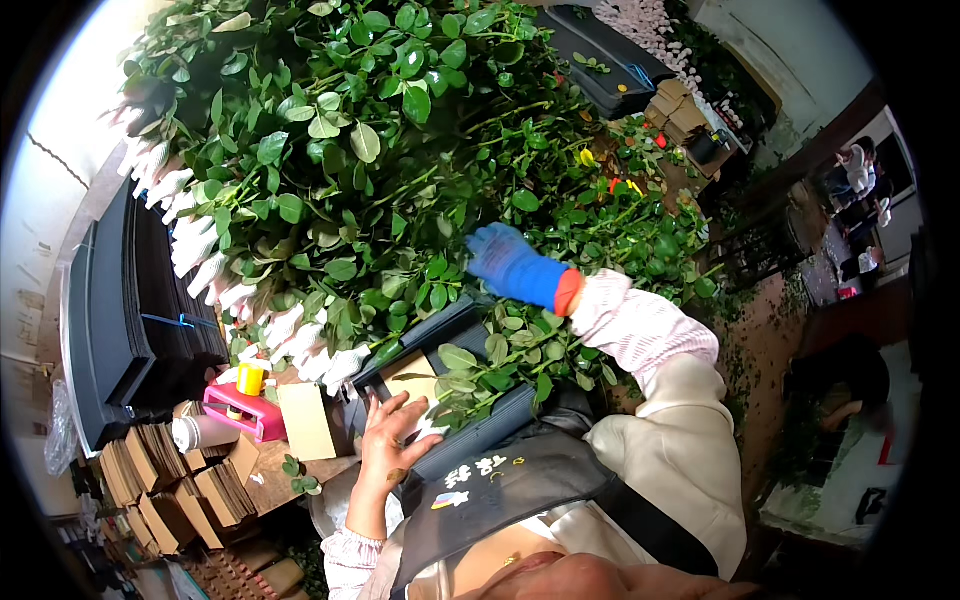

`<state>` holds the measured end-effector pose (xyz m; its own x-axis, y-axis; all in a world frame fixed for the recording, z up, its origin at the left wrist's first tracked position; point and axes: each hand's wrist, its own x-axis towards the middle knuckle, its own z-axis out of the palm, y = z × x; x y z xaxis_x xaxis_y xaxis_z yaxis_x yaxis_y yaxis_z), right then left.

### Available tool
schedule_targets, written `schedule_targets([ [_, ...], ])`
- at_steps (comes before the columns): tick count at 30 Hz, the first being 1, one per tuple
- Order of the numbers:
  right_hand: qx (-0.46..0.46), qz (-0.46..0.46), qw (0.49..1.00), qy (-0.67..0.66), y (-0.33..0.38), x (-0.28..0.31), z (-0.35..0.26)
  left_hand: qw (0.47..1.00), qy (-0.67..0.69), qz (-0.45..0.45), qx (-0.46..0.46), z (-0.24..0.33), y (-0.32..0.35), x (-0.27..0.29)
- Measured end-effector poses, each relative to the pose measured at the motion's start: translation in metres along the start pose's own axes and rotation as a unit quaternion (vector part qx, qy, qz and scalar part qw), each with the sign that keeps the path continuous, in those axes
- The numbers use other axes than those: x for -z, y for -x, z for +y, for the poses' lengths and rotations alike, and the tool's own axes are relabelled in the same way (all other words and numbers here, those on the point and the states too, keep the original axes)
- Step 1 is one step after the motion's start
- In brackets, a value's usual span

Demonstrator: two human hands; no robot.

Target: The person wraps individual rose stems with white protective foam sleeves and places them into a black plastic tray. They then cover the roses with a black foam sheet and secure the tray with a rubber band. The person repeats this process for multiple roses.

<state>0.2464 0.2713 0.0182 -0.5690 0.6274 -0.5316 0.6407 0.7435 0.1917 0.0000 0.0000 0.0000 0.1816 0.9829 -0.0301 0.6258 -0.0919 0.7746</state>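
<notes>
My left hand (392,438) is bare, its thumb and fingers bent around a white-sleeved flower head (419,424). Leafy stems (510,365) extend from there across a folded dark corrugated sheet (475,430) in front of my body. A tan cardboard piece (410,376) shows inside the fold. My right hand (508,262), in a blue glove with an orange cuff, reaches over the large heap of leafy flower stems (380,190). Its fingers look curled and slightly blurred; whatever lies in them is hidden. White and pale pink sleeved flower heads (195,240) line the heap's left edge.
Dark sheets (125,310) are stacked at the left. Folded cardboard pieces (165,480), a white cup (205,432), a pink holder (250,415) and a yellow roll (250,379) stand near the table's left edge. Another dark stack (610,65) lies farther off. People (858,190) are at far right.
</notes>
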Motion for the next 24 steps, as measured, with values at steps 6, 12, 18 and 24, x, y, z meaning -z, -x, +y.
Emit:
schedule_targets([
  [6, 0.03, 0.128, 0.991, -0.019, 0.006, -0.01, 0.007, 1.0, -0.014, 0.022, -0.01, 0.003, 0.002, -0.003],
  [12, -0.01, 0.358, 0.893, -0.273, 0.044, -0.014, 0.059, 1.0, -0.014, 0.016, -0.015, 0.005, -0.001, -0.004],
  [18, 0.148, 0.543, 0.674, -0.479, 0.051, -0.008, 0.064, 1.0, -0.007, 0.016, 0.0, 0.006, 0.0, -0.003],
  [24, 0.291, 0.459, 0.739, -0.397, 0.046, 0.036, 0.003, 0.999, -0.034, 0.015, -0.027, 0.004, 0.0, -0.001],
])
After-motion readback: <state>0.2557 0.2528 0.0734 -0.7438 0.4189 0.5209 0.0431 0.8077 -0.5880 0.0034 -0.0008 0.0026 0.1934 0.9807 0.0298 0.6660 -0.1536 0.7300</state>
